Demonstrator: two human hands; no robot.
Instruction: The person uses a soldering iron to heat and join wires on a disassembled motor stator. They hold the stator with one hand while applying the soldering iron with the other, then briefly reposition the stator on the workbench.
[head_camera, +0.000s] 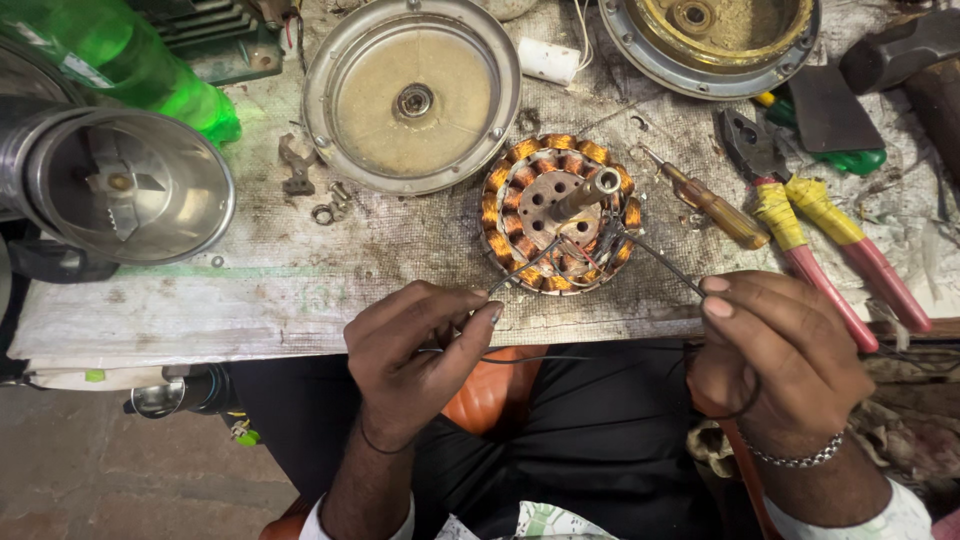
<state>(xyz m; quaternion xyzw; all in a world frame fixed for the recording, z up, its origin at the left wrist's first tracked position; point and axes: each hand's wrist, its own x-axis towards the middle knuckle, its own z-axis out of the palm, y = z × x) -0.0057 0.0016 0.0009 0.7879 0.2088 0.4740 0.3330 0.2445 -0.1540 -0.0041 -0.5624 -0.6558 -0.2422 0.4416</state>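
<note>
Copper-wound motor core (558, 213) on the counter (300, 270), a thin dark wire held in each hand.

Copper coils ring the core, which lies flat near the counter's front edge with its shaft (585, 195) tilted up. The left hand (420, 350) is pinched on the left wire (520, 268), the right hand (775, 350) on the right wire (660, 262); both wires run up into the windings. Judging by this, the leads are being sorted or drawn out, and any further move calls for a light, steady pull so the fine winding is not torn. A round metal cover (412, 95) behind the core holds only its centre bearing; the steel jar (130, 185) at left shows a blade inside. A screwdriver (705, 200) and red-handled pliers (810, 235) lie to the right.
</note>
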